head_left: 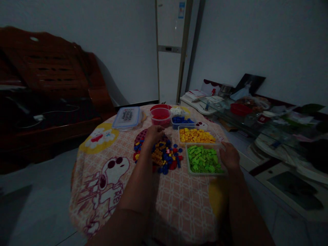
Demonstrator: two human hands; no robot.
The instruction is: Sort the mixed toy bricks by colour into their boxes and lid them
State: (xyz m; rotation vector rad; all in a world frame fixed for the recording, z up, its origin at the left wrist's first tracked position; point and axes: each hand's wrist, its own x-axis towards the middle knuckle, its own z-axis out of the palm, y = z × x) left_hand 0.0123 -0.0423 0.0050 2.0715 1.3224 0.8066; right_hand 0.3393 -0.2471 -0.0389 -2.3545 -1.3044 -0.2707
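At the far left of the cloth-covered table (176, 208) sits a lidded box (127, 117), flat on its base; its plastic looks light and somewhat stiff, best taken by two opposite sides. Next comes the left hand (153, 134), over the back of the mixed pile (167, 156) of loose toy bricks, its fingers loosely bent; the fingertips are too dim to read, so I cannot tell whether it has hold of a piece. The pile lies in the middle, mostly blue, yellow and red. Each brick should be light, hard and not easily broken, though smooth enough to slip; a thumb and finger across two flat sides ought to suit, and the round pieces are probably better pinched by the edge. Just behind the pile stands the red tub (160, 119), likely thin-walled and best held around the sides. Right of it, the blue bricks (182, 120) lie in a low box, then nearer come the yellow bricks (196, 135) and the green bricks (203, 159), each in a clear box. A filled box would weigh more than any piece and may flex, so both short walls make the safer hold. Last, the right hand (230, 156) is at the right side of the green bricks' box, fingers partly curled by its rim; whether it grips or merely rests there I cannot tell
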